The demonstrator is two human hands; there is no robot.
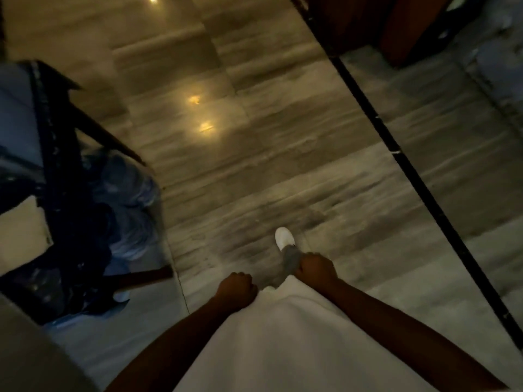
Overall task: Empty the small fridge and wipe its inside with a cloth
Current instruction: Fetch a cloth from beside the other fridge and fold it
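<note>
No fridge and no cloth show in this dim, blurred head view. My left hand [237, 290] is curled into a fist in front of my white top, with nothing visible in it. My right hand [317, 268] is also curled, its back toward the camera, and nothing shows in it. Just beyond the right hand, a grey trouser leg runs down to my white shoe [284, 238] on the marble floor [254, 171].
A dark-framed piece of furniture [56, 131] stands at the left with blue plastic bags [127, 193] beneath it. A black strip [410, 171] crosses the floor diagonally on the right. Brown wooden furniture [396, 26] stands at the top right. Ceiling lights reflect off the floor.
</note>
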